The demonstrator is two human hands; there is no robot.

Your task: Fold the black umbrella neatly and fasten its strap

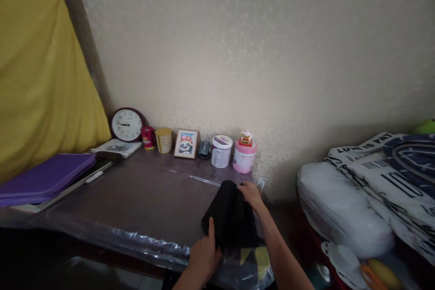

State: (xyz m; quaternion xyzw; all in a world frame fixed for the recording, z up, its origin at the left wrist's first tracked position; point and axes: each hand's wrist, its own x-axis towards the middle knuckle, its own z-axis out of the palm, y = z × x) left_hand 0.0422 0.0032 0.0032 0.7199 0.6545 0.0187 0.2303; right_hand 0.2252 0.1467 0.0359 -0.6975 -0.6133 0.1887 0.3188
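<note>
A plain black sheet, perhaps a cloth or soft mat, is folded over in a loose curl at the right end of the table. My left hand grips its near left edge, the thumb pointing up along the outside. At the far right edge, my right hand pinches the sheet between closed fingers. The sheet's underside and part of my left fingers are hidden.
Along the wall stand a clock, a red can, a yellow-lidded container, a panda picture frame, a white tub and a pink tub. Purple folders lie left; bedding is right.
</note>
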